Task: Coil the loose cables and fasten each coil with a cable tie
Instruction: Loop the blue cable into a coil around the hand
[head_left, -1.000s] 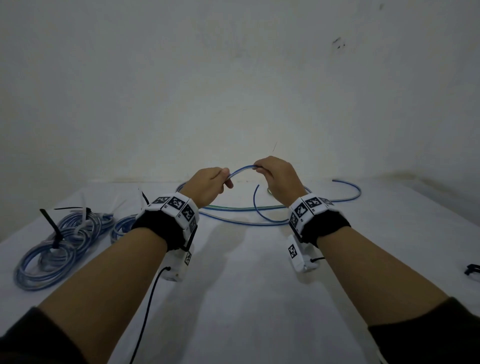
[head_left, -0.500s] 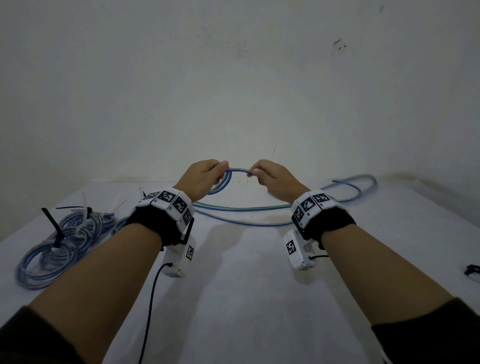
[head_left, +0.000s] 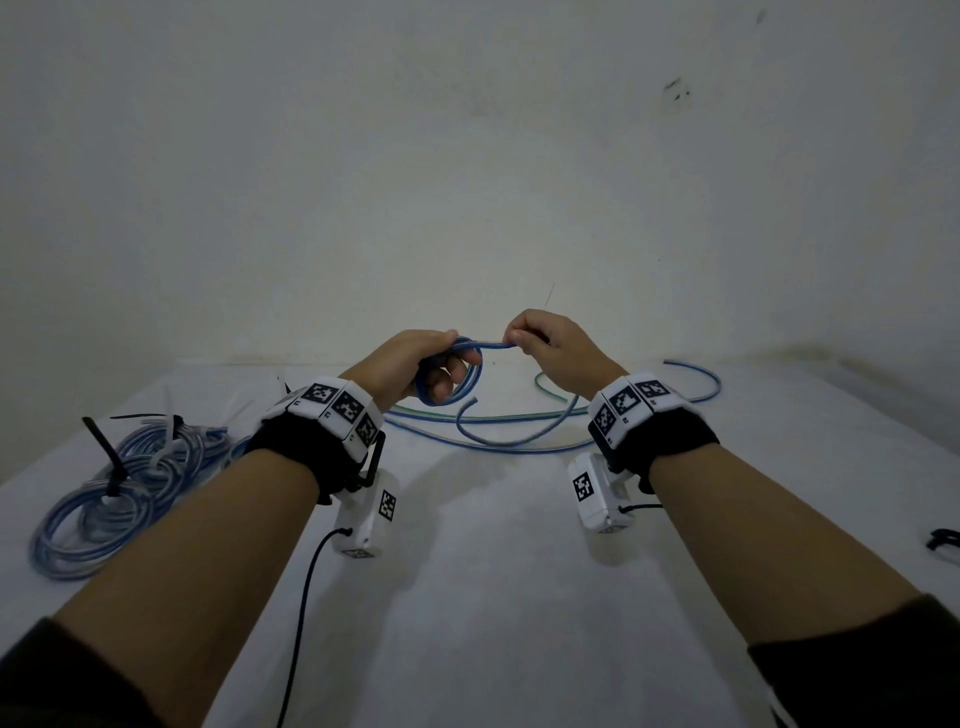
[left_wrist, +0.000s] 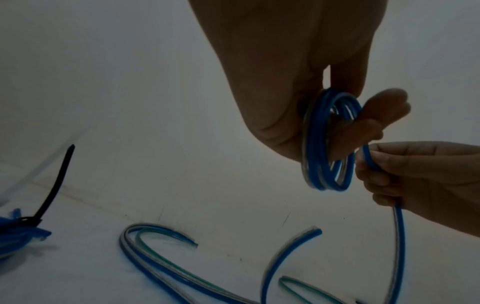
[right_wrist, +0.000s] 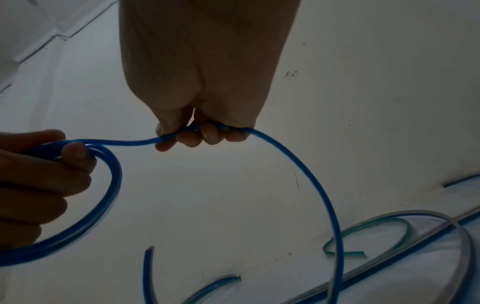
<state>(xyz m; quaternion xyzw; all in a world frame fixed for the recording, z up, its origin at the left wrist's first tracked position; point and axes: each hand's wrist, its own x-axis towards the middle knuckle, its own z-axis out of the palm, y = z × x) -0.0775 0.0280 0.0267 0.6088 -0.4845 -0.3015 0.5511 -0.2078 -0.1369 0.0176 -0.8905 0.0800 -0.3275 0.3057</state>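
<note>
My left hand holds a small coil of blue cable above the white table, thumb and fingers curled round its loops. My right hand pinches the same blue cable just right of the coil, fingers curled round it. From the right hand the cable drops in an arc to the table. A loose cable end hangs below the coil.
More loose blue and green cables lie on the table behind my hands, curving off to the right. At the left lie finished blue coils with black and white ties. A small black item sits at the right edge.
The left hand has gathered the cable into a small coil of loops. The right hand has shifted up and to the right along the cable, feeding it toward the coil.
</note>
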